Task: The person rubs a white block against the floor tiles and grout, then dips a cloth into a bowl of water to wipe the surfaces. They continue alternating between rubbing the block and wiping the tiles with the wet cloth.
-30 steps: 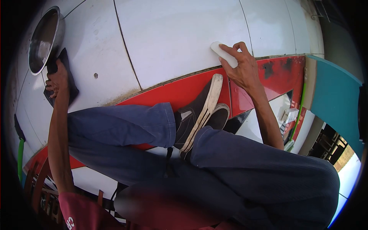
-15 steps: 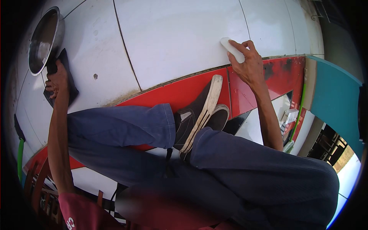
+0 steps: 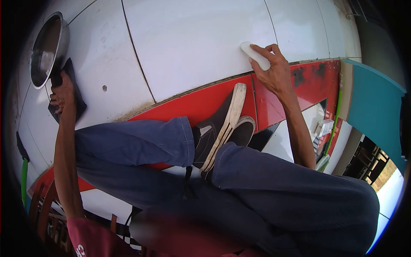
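The right hand (image 3: 276,73) has a narrow grip on a white block (image 3: 255,55), thumb on one side and fingers on the other; the block lies at a slant over the white tiles (image 3: 192,38), near the dirty seam where the red border (image 3: 188,100) begins. The left hand (image 3: 63,95) is on a black cloth (image 3: 76,92), its fingers bent; whether they grip the cloth or only rest on it, I cannot tell.

Just beyond the left hand is a metal bowl (image 3: 50,50) with a shiny rim and a brownish inside; its lower edge is right beside the cloth, though whether they touch is unclear. A small dark mark (image 3: 104,88) shows on the tile to the right of the cloth.

Between the two arms are the person's blue trousers (image 3: 137,141) and dark shoes (image 3: 218,128) with pale, worn soles, one shoe overlapping the other at the red border; a maroon sleeve (image 3: 92,237) shows at the lower left. Farther out, a green handle (image 3: 24,182) stands at the left edge; at the right are a teal panel (image 3: 374,113) and a thin green strip (image 3: 336,124).
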Demonstrator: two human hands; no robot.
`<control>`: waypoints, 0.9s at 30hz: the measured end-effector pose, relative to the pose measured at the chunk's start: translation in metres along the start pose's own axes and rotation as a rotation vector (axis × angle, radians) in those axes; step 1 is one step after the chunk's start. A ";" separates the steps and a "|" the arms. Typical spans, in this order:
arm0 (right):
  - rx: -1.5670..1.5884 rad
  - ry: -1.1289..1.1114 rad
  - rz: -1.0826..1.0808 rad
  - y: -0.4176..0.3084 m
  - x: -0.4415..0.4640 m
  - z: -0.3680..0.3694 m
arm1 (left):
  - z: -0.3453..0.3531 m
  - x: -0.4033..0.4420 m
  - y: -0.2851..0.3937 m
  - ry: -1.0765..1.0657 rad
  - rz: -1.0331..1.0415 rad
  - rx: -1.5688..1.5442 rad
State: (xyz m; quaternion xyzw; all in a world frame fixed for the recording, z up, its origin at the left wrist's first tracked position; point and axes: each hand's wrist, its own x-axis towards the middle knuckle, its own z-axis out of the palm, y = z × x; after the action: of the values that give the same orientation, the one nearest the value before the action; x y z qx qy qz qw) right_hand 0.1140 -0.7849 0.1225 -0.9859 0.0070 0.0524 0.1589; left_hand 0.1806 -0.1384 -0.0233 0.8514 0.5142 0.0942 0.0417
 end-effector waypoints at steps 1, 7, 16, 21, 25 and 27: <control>0.002 -0.003 -0.037 0.002 -0.002 0.001 | 0.000 -0.001 0.000 0.006 -0.004 -0.005; 0.056 -0.024 0.024 0.008 0.003 -0.001 | -0.002 -0.001 -0.002 0.018 0.000 -0.020; 0.025 0.040 0.089 0.031 0.016 -0.007 | -0.004 -0.003 0.003 -0.006 -0.008 -0.008; 0.032 0.074 0.092 0.044 0.022 -0.005 | -0.003 0.002 -0.002 -0.005 0.006 -0.015; -0.010 0.092 0.129 0.050 0.024 -0.009 | -0.004 -0.006 0.003 -0.008 -0.004 -0.019; -0.021 0.084 0.159 0.046 0.026 -0.010 | -0.005 -0.002 0.001 0.004 -0.006 -0.012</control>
State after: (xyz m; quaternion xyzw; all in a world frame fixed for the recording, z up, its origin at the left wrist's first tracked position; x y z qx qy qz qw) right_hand 0.1393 -0.8318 0.1152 -0.9851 0.0912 0.0236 0.1436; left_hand 0.1796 -0.1411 -0.0189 0.8495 0.5162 0.0988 0.0459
